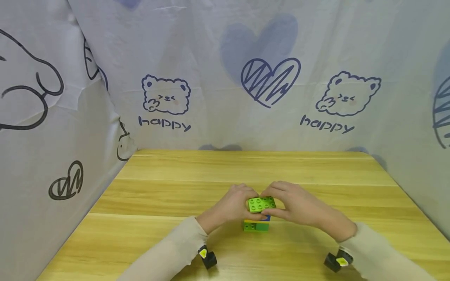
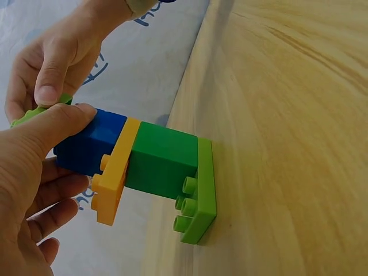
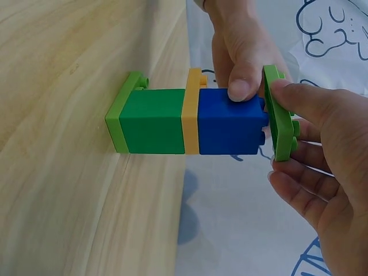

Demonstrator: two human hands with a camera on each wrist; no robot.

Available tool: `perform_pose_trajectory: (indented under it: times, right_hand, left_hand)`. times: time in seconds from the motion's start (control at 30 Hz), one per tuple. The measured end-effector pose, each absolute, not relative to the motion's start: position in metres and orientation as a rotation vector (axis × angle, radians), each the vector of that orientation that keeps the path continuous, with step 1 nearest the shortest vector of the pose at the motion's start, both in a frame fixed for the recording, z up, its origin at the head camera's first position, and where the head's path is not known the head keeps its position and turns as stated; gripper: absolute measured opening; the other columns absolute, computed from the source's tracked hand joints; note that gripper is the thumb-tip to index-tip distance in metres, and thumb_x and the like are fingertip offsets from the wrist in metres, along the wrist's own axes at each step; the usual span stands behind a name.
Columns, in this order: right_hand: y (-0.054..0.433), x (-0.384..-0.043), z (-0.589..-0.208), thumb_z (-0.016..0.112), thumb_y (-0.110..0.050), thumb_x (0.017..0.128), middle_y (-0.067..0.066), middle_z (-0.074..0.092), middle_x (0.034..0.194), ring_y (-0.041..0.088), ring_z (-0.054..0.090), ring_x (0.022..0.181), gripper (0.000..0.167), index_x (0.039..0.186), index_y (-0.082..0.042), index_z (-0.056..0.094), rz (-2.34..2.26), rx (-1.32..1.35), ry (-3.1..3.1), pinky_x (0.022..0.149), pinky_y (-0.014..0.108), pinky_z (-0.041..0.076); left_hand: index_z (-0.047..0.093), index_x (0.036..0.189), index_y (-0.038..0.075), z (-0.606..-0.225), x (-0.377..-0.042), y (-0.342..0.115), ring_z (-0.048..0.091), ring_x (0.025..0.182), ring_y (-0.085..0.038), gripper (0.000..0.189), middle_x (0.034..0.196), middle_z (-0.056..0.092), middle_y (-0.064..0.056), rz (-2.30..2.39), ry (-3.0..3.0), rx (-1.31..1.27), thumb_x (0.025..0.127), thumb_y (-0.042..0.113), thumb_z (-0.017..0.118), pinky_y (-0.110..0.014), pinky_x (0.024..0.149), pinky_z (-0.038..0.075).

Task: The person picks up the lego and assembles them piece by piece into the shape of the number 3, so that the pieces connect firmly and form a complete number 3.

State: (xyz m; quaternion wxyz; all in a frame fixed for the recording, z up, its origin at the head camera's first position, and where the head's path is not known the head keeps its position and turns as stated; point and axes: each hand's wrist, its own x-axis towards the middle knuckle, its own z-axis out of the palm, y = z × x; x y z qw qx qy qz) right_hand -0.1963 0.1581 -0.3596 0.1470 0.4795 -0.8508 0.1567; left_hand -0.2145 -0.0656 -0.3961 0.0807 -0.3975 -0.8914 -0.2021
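Observation:
A stack of toy building bricks stands on the table: a light green plate [image 2: 206, 190] at the bottom, then a green brick [image 3: 152, 122], a yellow plate [image 2: 118, 172] and a blue brick [image 3: 228, 122]. My left hand [image 1: 236, 203] grips the blue brick, its thumb on the near side. My right hand [image 1: 299, 203] pinches another light green plate [image 1: 261, 204] between thumb and fingers, studs up. In the right wrist view this plate sits tilted at the blue brick's studs, with a narrow gap along one side.
The stack stands on a wooden table [image 1: 168, 195]. A pale cloth [image 1: 211, 78] printed with bears and hearts hangs behind and at both sides. Each wrist carries a small black camera [image 1: 209, 259].

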Motion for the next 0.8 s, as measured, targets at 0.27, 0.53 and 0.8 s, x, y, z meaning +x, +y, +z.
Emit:
perform_pose_trajectory:
  times: [0.27,0.53,0.8]
  right_hand:
    - [0.156,-0.198,-0.364,0.073,-0.039,0.088,-0.006,0.064,0.104,0.007,0.059,0.091,0.037,0.112,-0.012,0.067,0.498,1.376,-2.435,0.077,0.027,0.054]
    - [0.153,-0.198,-0.370,0.071,-0.043,0.088,-0.008,0.065,0.102,0.004,0.059,0.087,0.037,0.110,-0.014,0.068,0.515,1.325,-2.469,0.073,0.026,0.053]
    - [0.150,-0.196,-0.377,0.075,-0.040,0.085,-0.007,0.065,0.097,0.004,0.059,0.083,0.035,0.107,-0.014,0.067,0.565,1.273,-2.418,0.071,0.025,0.054]
  left_hand:
    - [0.070,0.102,0.017,-0.397,-0.213,-0.065,0.050,0.085,-0.005,0.041,0.093,0.066,0.011,-0.630,-2.693,-1.153,0.077,0.047,0.081,-0.027,0.075,0.032]
    - [0.068,0.109,0.017,-0.402,-0.208,-0.066,0.046,0.076,-0.003,0.042,0.089,0.064,0.013,-0.761,-2.653,-1.131,0.077,0.041,0.083,-0.024,0.071,0.033]
    - [0.068,0.109,0.017,-0.406,-0.203,-0.065,0.047,0.073,-0.002,0.043,0.089,0.066,0.012,-0.794,-2.595,-1.102,0.076,0.039,0.085,-0.024,0.069,0.034]
